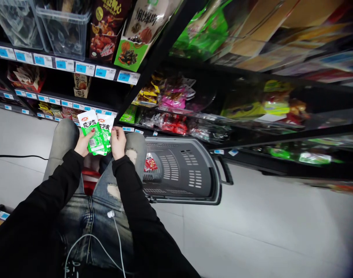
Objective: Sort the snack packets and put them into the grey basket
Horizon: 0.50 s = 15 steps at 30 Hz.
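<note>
I hold two green-and-white snack packets (95, 133) above my knees. My left hand (84, 143) grips the left packet's lower edge, fingers closed round it. My right hand (118, 142) pinches the right packet from its side. Both sleeves are black. A grey shopping basket (193, 173) stands on the floor just right of my right knee, with a red packet (150, 163) lying in its near corner.
Black store shelves with blue price tags (63, 65) rise in front, stocked with snack bags. More blurred shelving runs along the right. Pale floor tiles spread to the right and below. White earphone cable (112, 220) hangs over my ripped jeans. A black cord (16, 156) crosses the floor at left.
</note>
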### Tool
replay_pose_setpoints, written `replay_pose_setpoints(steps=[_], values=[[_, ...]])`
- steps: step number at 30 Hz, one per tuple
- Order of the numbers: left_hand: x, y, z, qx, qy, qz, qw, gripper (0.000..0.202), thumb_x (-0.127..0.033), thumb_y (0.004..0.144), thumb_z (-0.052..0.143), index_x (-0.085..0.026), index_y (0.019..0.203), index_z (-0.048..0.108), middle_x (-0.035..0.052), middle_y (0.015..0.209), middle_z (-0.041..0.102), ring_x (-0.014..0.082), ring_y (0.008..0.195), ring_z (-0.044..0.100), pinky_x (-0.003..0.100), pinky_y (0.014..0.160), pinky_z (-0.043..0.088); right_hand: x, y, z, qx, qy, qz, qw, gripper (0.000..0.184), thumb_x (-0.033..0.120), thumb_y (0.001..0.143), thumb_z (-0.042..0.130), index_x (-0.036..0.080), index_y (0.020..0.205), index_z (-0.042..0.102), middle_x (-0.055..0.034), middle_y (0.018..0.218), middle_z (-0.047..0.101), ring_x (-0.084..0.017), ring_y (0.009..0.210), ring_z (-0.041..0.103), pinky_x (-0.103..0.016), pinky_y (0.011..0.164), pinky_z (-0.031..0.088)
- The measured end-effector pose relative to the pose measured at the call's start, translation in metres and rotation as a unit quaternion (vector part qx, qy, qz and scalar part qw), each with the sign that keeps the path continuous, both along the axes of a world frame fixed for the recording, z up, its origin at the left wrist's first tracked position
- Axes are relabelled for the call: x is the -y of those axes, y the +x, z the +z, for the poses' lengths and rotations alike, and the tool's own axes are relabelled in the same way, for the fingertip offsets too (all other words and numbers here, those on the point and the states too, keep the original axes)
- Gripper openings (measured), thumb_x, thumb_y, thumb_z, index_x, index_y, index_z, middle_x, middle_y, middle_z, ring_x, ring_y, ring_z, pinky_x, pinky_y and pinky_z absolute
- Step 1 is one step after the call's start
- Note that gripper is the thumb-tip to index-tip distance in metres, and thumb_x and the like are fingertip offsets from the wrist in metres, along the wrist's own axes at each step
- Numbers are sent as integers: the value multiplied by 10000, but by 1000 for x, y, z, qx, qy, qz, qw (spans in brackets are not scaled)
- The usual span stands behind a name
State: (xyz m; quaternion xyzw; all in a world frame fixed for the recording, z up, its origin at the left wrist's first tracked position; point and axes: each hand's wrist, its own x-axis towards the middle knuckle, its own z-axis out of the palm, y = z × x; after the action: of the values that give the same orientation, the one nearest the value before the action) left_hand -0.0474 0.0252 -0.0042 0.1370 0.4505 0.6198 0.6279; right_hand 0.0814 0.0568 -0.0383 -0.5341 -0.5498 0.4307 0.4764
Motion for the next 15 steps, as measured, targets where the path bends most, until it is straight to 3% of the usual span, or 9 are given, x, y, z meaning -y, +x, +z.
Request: replay_pose_setpoints(steps=[2, 5, 7, 11, 15], values=[[0, 1, -2, -7, 2, 7, 1000, 386, -284, 546, 804, -129, 867, 656, 108, 908, 734, 316, 1036, 640, 469, 967, 460, 5, -1, 11, 38, 41, -30, 998, 386, 475, 789, 514, 197, 1055, 539, -87, 1028, 507, -215, 943, 498, -390, 885, 434], [1, 2, -3, -15, 11, 2, 1000, 403, -297, 531, 814, -124, 864, 665, 114, 905, 734, 323, 1028, 642, 473, 957, 466, 12, -7, 23, 134, 86, 4, 987, 430, 442, 668, 675, 225, 1026, 576, -78, 1050, 442, -245, 1019, 444, -421, 950, 381], [2, 2, -5, -22, 16, -4, 1000, 416, -302, 527, 818, -120, 869, 668, 119, 913, 732, 327, 1038, 636, 471, 955, 468, 14, -12, 26, 167, 71, 24, 983, 439, 431, 624, 717, 232, 994, 592, -76, 1072, 406, -263, 1047, 406, -455, 982, 343], [0, 2, -10, -25, 13, -10, 1000, 396, -369, 568, 792, -116, 847, 668, 127, 938, 726, 325, 1078, 614, 450, 950, 473, 14, -18, 19, 131, 20, 32, 991, 369, 419, 600, 733, 207, 863, 583, -61, 1001, 387, -250, 1007, 412, -436, 957, 370], [-4, 1, -14, -12, 25, 18, 999, 381, -438, 647, 707, -128, 865, 679, 112, 1010, 713, 311, 1121, 587, 434, 957, 463, 6, -12, 11, 20, 8, -5, 1000, 304, 393, 620, 709, 195, 769, 534, -29, 911, 422, -199, 941, 455, -377, 928, 398]])
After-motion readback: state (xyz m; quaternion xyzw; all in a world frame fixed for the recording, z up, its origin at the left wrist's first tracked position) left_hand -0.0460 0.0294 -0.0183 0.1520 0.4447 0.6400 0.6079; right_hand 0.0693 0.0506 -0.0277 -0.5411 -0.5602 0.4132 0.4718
